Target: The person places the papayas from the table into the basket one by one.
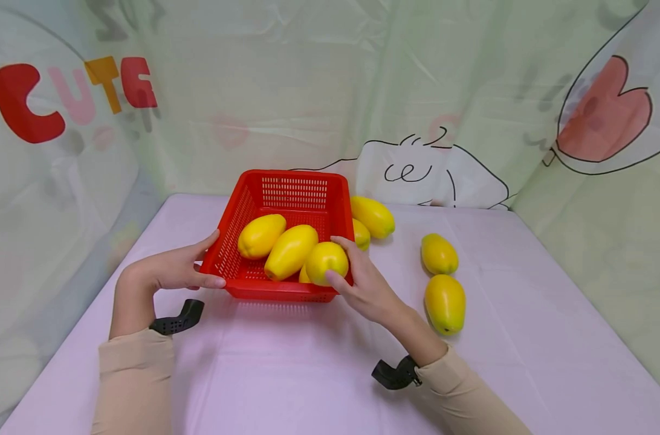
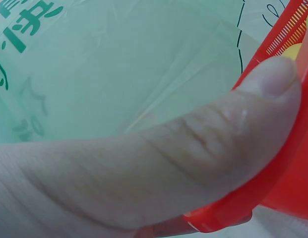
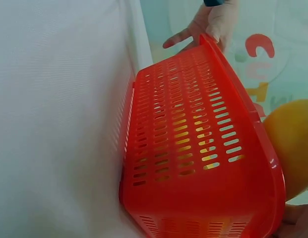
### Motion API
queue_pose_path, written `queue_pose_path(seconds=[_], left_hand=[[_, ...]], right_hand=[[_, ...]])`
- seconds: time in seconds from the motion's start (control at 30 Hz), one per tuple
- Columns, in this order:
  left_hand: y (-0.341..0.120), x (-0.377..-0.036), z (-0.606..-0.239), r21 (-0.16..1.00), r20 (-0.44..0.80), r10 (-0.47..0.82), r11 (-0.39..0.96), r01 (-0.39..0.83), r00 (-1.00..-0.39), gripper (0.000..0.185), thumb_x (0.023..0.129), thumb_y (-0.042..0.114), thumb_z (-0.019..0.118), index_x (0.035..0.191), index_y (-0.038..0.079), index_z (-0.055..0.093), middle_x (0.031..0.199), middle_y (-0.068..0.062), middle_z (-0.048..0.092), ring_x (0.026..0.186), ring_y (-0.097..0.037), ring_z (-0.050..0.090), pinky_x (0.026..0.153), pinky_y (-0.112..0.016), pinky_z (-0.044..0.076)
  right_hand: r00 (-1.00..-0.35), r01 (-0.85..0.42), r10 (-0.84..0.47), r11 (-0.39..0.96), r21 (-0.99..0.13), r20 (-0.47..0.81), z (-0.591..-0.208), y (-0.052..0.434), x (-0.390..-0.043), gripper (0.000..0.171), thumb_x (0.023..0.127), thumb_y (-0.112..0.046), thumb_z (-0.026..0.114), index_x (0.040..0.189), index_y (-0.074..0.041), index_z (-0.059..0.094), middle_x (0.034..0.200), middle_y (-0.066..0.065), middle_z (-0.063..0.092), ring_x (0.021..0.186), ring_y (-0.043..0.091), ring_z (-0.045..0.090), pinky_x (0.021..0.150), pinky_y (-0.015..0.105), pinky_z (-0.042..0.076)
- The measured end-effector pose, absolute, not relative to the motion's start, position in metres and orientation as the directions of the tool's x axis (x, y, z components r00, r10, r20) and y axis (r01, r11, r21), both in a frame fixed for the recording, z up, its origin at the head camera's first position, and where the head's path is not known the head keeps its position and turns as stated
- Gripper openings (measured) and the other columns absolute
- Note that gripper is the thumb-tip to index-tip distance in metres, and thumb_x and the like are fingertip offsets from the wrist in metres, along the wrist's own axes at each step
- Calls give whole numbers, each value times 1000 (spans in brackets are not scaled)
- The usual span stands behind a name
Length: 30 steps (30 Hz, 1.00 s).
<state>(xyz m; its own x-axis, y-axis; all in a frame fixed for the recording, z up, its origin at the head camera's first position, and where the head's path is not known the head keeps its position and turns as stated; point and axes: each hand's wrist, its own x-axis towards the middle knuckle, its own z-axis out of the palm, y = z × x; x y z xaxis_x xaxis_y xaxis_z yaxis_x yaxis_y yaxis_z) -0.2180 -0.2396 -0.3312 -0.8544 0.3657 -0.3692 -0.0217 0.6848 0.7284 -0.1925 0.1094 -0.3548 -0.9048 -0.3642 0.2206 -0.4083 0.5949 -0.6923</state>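
On the backdrop sheet (image 1: pixel 319 90) at my ten o'clock I read "CUTE" (image 1: pixel 74 96) in red, pink and orange letters. My left wrist view shows green characters (image 2: pixel 25 22) on it, too cropped to read.

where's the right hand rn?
Head view: the right hand grips a yellow fruit at the red basket's near right corner; left hand holds its left rim.

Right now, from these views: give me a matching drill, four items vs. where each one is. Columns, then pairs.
1. left hand
2. right hand
3. red basket
4. mango nearest the right sleeve

A. lying on the table, outside the basket
B. gripping the basket's left rim
C. holding a mango over the basket's near right corner
D. on the pink table, mangoes inside

Pairs: 1-B, 2-C, 3-D, 4-A
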Motion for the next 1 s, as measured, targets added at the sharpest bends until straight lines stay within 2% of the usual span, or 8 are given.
queue_pose_path(seconds=[0.1, 0.3, 0.53, 0.73, 1.0], left_hand=[[-240, -219, -332, 726, -371, 365, 687, -21, -854, 116, 75, 49, 75, 153, 23, -7, 156, -22, 13, 128, -38, 33, 89, -44, 54], [-239, -219, -332, 721, -374, 366, 693, -19, -852, 115, 76, 49, 74, 153, 23, -7, 156, -22, 13, 127, -38, 35, 88, -43, 54], [-239, -221, -331, 718, -374, 377, 696, -7, -847, 116, 76, 49, 74, 153, 23, -8, 156, -22, 12, 123, -36, 38, 88, -42, 54], [-238, -221, -331, 718, -375, 370, 696, -14, -850, 116, 75, 49, 74, 153, 24, -8, 156, -21, 12, 126, -37, 35, 89, -43, 54], [-238, -218, -332, 716, -388, 360, 697, -32, -849, 118, 73, 52, 75, 152, 26, -9, 155, -21, 15, 130, -38, 32, 90, -45, 53]], right_hand=[[-907, -405, -360, 597, -692, 219, -355, 109, -192, 61, 92, -45, 53, 143, -19, 29, 134, 6, 44, 118, 22, 45, 99, 45, 48], [-880, -469, -368, 568, -676, 302, -357, 111, -194, 53, 95, -41, 51, 139, -16, 37, 131, 5, 46, 116, 21, 46, 97, 42, 50], [-863, -495, -384, 502, -710, 330, -360, 115, -197, 53, 98, -40, 47, 144, -24, 25, 135, 7, 46, 120, 21, 48, 95, 40, 51], [-825, -559, -385, 453, -695, 413, -360, 118, -202, 45, 100, -32, 45, 141, -19, 32, 132, 9, 46, 117, 23, 49, 95, 42, 51], [-858, -498, -374, 440, -747, 352, -363, 116, -204, 42, 100, -28, 46, 137, -12, 38, 129, 12, 55, 114, 24, 54, 96, 40, 50]])
